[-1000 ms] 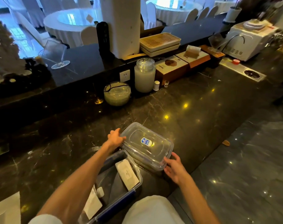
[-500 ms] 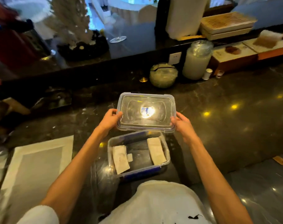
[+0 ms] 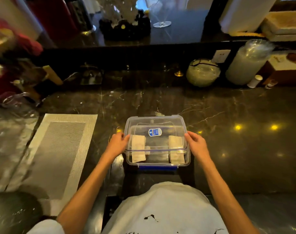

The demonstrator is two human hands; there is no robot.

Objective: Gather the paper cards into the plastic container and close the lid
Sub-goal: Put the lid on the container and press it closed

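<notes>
Left hand [image 3: 117, 143], right hand [image 3: 197, 144] clamp lid [image 3: 154, 128] edges, frame centre; lid offset back over container [image 3: 186, 159], risks misseating; cards [image 3: 138, 150] inside.

blue label [image 3: 155, 132] on clear lid [image 3: 140, 121], print unreadable

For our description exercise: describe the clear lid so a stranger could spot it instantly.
On the dark marble counter, right of the woven placemat, sits a clear container holding paper cards. The lid is over it, held at both ends, marked by a blue oval sticker.
</notes>
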